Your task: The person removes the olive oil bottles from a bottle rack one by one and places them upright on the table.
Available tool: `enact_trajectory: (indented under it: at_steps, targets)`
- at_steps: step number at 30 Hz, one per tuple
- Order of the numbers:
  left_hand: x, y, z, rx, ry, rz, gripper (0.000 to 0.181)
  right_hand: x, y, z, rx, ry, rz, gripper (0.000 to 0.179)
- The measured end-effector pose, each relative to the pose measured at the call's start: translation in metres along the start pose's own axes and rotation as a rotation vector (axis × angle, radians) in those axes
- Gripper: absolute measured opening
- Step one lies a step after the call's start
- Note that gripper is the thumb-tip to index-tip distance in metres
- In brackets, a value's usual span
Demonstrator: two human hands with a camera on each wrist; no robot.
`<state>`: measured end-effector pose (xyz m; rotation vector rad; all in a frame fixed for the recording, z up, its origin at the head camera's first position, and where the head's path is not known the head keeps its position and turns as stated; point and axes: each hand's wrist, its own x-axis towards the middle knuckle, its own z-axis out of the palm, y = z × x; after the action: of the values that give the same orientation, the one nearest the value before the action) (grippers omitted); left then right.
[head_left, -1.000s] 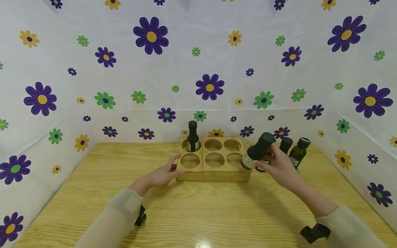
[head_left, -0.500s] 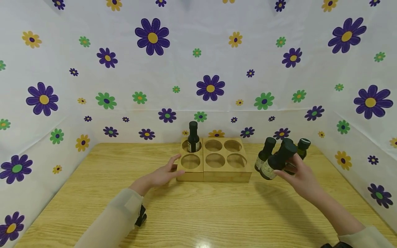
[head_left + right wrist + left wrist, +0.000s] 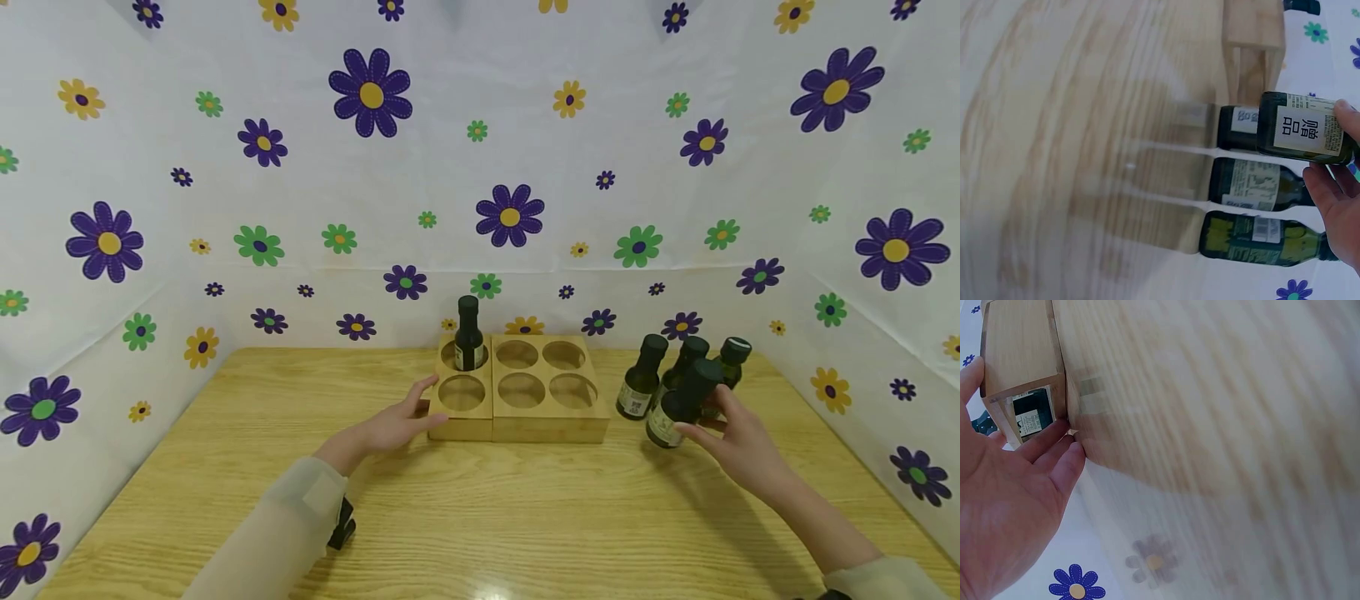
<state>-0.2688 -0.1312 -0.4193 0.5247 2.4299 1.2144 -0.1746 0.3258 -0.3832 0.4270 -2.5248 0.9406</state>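
Observation:
My right hand (image 3: 738,437) pinches a dark green bottle (image 3: 1310,128) with a black cap near its neck. This bottle tilts and, in the right wrist view, its base hangs above the table beside the standing bottles. My left hand (image 3: 386,425) rests against the left end of a two-hole wooden bottle rack (image 3: 461,427); in the left wrist view its fingers (image 3: 1054,447) touch the rack's open end. One small dark bottle (image 3: 468,346) stands in the rack's back hole, and the front hole has nothing in it.
A four-hole wooden rack (image 3: 551,428) abuts the two-hole one on its right, its holes bare. Right of it stand three dark bottles: a left one (image 3: 641,379), a middle one (image 3: 686,358) partly hidden, and a right one (image 3: 733,360). Flowered cloth (image 3: 420,167) encloses the table (image 3: 480,508).
My right hand has carried the bottle rightward from the four-hole rack's front right corner, then slightly down, to in front of the standing bottles. My left hand keeps its place.

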Motion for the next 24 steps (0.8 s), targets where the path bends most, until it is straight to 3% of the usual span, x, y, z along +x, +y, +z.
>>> enact_trajectory:
  at_steps: [13,24]
  targets:
    - [-0.002,0.002,0.000,0.002,0.000,-0.013,0.081,0.005,0.016,0.005,0.014,-0.093,0.117,0.044]
    - [0.000,0.000,0.001,-0.003,0.011,-0.017,0.081,0.008,0.023,0.011,0.010,-0.135,0.146,0.047]
